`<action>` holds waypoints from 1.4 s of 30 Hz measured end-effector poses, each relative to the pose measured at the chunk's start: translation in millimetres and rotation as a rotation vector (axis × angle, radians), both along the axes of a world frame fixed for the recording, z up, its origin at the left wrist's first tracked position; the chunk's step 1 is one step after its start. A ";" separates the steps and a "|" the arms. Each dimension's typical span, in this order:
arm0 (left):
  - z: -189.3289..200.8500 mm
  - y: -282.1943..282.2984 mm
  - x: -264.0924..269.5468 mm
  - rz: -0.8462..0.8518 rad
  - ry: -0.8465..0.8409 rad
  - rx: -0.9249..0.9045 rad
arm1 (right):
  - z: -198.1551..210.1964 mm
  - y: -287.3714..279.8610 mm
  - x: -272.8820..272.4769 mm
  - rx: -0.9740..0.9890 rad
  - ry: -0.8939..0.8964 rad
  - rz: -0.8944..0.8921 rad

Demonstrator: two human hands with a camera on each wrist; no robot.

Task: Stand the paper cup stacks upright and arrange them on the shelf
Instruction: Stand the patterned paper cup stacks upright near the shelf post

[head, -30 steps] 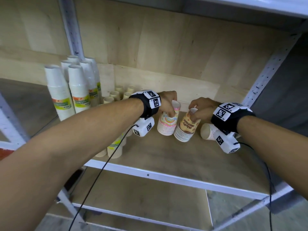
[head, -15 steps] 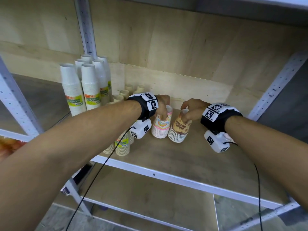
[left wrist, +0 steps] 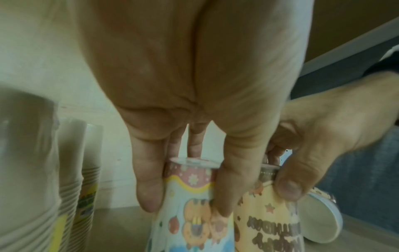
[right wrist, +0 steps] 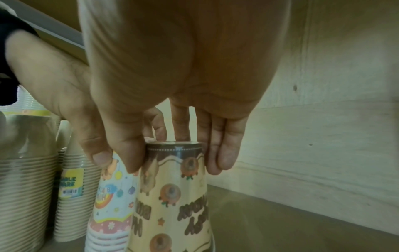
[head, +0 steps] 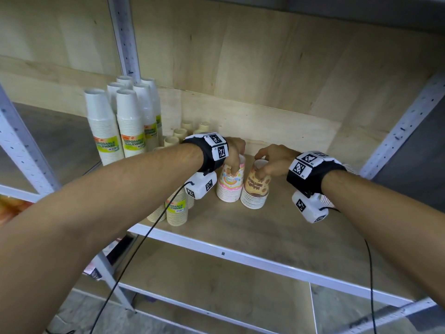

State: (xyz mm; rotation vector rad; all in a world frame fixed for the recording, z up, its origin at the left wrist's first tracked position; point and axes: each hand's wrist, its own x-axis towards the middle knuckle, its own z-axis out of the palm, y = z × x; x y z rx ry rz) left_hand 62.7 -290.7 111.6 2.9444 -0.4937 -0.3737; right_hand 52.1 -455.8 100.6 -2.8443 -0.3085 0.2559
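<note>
Two printed paper cup stacks stand rim-down, side by side, on the wooden shelf (head: 277, 227). My left hand (head: 234, 162) grips the top of the pink pastel stack (head: 228, 189), its fingers (left wrist: 149, 187) curled over the upper end (left wrist: 190, 196). My right hand (head: 262, 168) grips the top of the brown-and-yellow stack (head: 255, 192), with fingers (right wrist: 226, 153) down both sides of it (right wrist: 172, 196). Another stack (head: 350, 169) lies on its side to the right, mostly hidden behind my right wrist; its round end (left wrist: 319, 220) shows in the left wrist view.
Tall white wrapped cup stacks (head: 103, 131) stand at the back left. Beige stacks (head: 177, 208) stand under my left wrist near the front rail (head: 240, 255), with more beige cup stacks (head: 179, 135) by the back wall. A metal upright (head: 125, 37) rises at the left.
Both hands have kept their grip and carried the two printed stacks leftward, closer to the beige stacks. The stacks now stand straighter. The lying stack stayed at the right.
</note>
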 end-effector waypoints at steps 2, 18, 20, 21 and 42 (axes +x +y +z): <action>4.2 -1.4 2.7 -0.019 -0.018 0.008 | 1.2 -3.0 2.1 0.022 0.023 0.003; 55.1 -61.9 26.4 -0.190 -0.146 -0.082 | 51.2 -121.1 7.4 -0.016 -0.138 -0.340; 54.4 -80.6 27.2 -0.225 -0.144 -0.114 | 48.8 -144.1 6.1 -0.006 -0.159 -0.412; 53.7 -90.4 26.9 -0.248 -0.141 -0.124 | 46.3 -155.2 4.9 -0.008 -0.164 -0.446; -48.1 -254.9 29.6 -0.489 0.038 -0.296 | -51.8 -252.1 -15.9 0.165 -0.085 -0.774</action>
